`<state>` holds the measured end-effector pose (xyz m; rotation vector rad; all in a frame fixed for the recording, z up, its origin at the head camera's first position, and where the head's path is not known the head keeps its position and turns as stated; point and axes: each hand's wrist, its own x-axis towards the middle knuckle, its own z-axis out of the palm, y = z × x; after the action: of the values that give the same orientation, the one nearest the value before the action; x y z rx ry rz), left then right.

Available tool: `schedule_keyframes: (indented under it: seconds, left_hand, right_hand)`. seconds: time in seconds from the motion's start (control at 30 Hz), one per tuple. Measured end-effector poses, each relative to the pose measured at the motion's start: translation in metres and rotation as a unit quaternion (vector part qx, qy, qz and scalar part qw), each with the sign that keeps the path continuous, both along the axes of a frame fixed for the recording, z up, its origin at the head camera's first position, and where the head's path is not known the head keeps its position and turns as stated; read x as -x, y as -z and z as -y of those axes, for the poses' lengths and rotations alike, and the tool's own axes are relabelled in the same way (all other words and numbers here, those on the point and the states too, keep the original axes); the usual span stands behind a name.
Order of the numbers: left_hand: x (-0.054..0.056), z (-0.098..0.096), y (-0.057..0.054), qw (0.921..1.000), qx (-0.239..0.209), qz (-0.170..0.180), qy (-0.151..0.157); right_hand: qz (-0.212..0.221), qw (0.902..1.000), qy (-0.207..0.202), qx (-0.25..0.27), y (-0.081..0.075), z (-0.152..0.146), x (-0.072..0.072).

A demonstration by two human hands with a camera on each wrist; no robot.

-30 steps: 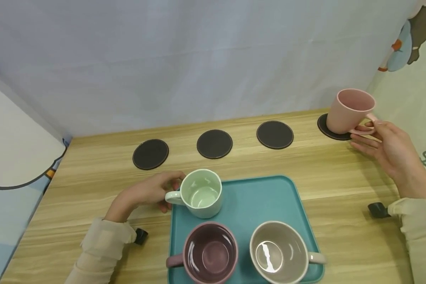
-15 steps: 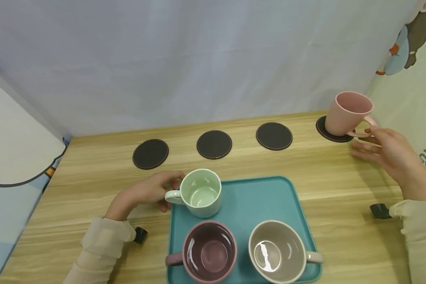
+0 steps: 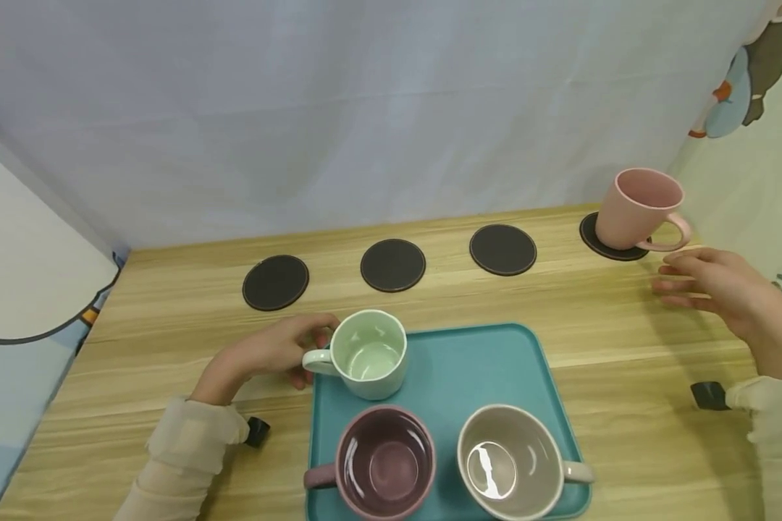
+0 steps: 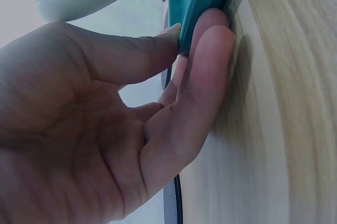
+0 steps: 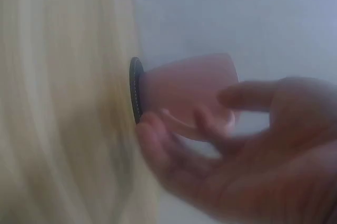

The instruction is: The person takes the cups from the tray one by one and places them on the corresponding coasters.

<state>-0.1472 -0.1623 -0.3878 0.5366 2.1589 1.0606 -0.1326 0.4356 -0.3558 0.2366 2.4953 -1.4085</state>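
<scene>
A pink mug (image 3: 637, 210) stands upright on a black coaster (image 3: 589, 235) at the far right of the table. Just below its handle is my right hand (image 3: 723, 289), fingers loosely bent and holding nothing. At the left, my left hand (image 3: 283, 351) pinches the rim of a teal tray (image 3: 476, 362); the left wrist view shows the thumb (image 4: 137, 56) against the tray edge (image 4: 192, 16) and fingers on its other side. Beside that hand a mint green mug (image 3: 371, 354) sits on the tray's back left corner, handle pointing left.
A plum mug (image 3: 387, 463) and a beige mug (image 3: 508, 463) stand at the tray's front. Behind the tray lie three more black coasters, the left one (image 3: 276, 282), middle one (image 3: 393, 265) and right one (image 3: 503, 250). A pale cloth (image 3: 365, 123) hangs along the back.
My right hand has let go of the pink mug's handle and drawn back toward me and slightly right. The mug stays on its coaster. My left hand keeps its place on the tray.
</scene>
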Motion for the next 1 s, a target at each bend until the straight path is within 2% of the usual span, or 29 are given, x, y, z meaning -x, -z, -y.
schedule_keyframes:
  seconds: [0.1, 0.27, 0.37, 0.5, 0.6, 0.7, 0.77, 1.0]
  left_hand:
    - [0.000, -0.001, 0.000, 1.0000, 0.000, 0.001, -0.004]
    - [0.000, -0.003, 0.000, 1.0000, 0.000, 0.003, -0.007]
    - [0.000, -0.003, -0.001, 1.0000, 0.001, 0.001, -0.005]
    - [-0.001, -0.001, -0.002, 1.0000, 0.003, -0.001, -0.005]
    - [-0.001, -0.001, -0.001, 1.0000, 0.002, 0.004, -0.004]
    - [-0.001, 0.000, -0.001, 1.0000, 0.001, 0.006, -0.002]
    - [0.000, 0.000, 0.000, 1.0000, 0.002, 0.008, -0.003]
    - [0.002, 0.001, 0.000, 1.0000, 0.002, 0.009, -0.003]
  right_hand:
    - [-0.051, 0.9985, -0.022, 0.001, 0.004, 0.004, -0.001]
    - [-0.125, 0.9894, -0.071, 0.021, 0.013, 0.010, -0.001]
    - [-0.145, 0.9810, -0.115, 0.057, 0.017, 0.016, -0.005]
    - [-0.142, 0.9607, -0.204, 0.123, 0.019, 0.029, -0.008]
    - [-0.127, 0.9414, -0.264, 0.167, 0.020, 0.040, -0.009]
    - [-0.114, 0.9158, -0.321, 0.213, 0.021, 0.050, -0.010]
    - [-0.107, 0.8959, -0.363, 0.233, 0.022, 0.056, -0.012]
    - [-0.117, 0.8148, -0.490, 0.288, 0.024, 0.078, -0.013]
